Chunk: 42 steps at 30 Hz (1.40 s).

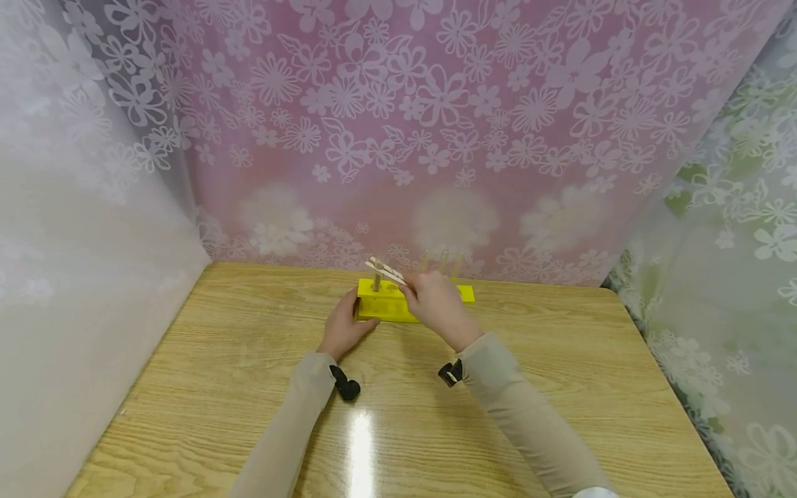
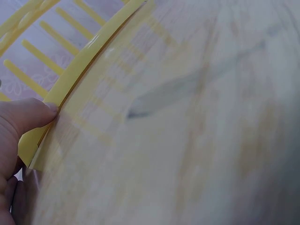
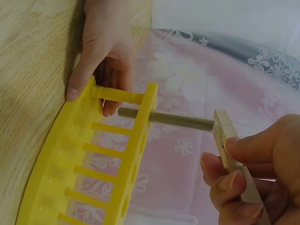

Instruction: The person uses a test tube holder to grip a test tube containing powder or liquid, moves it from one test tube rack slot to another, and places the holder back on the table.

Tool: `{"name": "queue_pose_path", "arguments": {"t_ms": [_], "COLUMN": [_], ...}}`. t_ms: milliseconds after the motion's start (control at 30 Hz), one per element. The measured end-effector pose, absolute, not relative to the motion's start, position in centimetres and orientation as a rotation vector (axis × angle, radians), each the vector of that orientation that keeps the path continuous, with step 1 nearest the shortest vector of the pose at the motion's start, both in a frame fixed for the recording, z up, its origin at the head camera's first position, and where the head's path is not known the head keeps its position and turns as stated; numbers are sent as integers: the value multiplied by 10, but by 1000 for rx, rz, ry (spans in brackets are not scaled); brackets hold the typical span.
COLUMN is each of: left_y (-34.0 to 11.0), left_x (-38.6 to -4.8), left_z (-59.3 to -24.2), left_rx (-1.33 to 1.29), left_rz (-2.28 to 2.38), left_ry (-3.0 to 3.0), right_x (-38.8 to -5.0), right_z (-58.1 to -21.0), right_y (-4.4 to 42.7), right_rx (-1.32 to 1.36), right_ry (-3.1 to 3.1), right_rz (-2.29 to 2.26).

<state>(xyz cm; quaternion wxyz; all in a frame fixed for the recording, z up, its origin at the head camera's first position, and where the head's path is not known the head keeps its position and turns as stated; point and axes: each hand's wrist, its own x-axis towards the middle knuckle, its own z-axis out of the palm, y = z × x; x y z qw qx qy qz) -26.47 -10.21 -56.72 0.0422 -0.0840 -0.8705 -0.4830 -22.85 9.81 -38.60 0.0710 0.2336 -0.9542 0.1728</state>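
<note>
A yellow test tube rack (image 1: 386,309) stands near the table's back edge. My left hand (image 1: 346,325) grips its left end, the thumb lying on the base's front edge in the left wrist view. With my right hand (image 1: 439,308) I hold a wooden test tube clamp (image 3: 227,138) by its handle. The clamp grips a glass test tube (image 3: 183,120) near its upper end. Dark brownish-grey contents fill much of the tube. It passes through the end hole of the rack's top plate, and its rounded bottom is above the base.
Several yellow pegs (image 3: 98,173) stand along the rack. Pale upright shapes (image 1: 443,261) rise behind its right part, too faint to identify. The wooden table (image 1: 261,387) reaches back to a pink flowered curtain (image 1: 373,138). More curtains hang at both sides.
</note>
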Motion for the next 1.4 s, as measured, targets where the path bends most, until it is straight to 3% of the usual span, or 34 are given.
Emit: {"name": "queue_pose_path", "arguments": {"t_ms": [1400], "left_y": [-102], "left_x": [-264], "left_z": [-562], "left_rx": [-249], "left_rz": [-1416], "left_ry": [-2701], "right_x": [-236], "right_z": [-418], "right_y": [94], "right_rx": [724], "right_ry": [-2910], "right_rz": [461]}}
